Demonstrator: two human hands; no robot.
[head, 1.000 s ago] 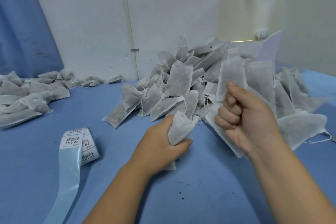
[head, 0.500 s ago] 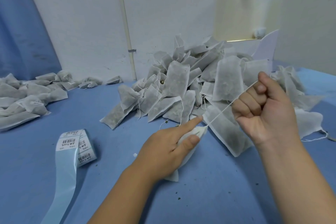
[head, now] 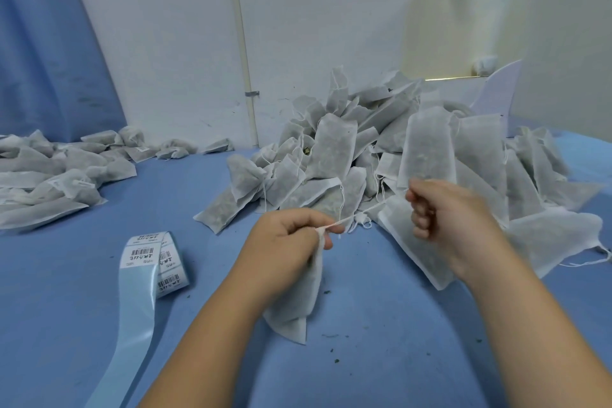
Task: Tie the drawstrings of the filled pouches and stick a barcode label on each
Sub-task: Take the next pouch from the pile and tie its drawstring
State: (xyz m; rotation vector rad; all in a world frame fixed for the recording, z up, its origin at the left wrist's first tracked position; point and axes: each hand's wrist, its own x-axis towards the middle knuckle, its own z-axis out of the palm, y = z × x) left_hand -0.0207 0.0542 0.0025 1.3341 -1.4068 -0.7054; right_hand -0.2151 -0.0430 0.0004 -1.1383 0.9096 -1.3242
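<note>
My left hand (head: 286, 248) grips the gathered neck of a white filled pouch (head: 294, 305), which hangs down from it onto the blue table (head: 381, 358). A thin white drawstring (head: 351, 217) runs from the pouch's neck up and right to my right hand (head: 443, 212), whose curled fingers hold its end. The right hand is blurred. A roll of barcode labels (head: 159, 258) lies on the table to the left of my left hand, its blue backing strip (head: 129, 341) trailing toward me.
A big heap of filled pouches (head: 381, 149) with loose strings lies behind and right of my hands, against the white wall. Another pile of pouches (head: 56, 169), some with labels, lies at the far left. Dark crumbs dot the table.
My right hand pulled the drawstring out to the right, then came lower and nearer the left hand. My left hand shifted from clutching the pouch's body to gripping its neck.
</note>
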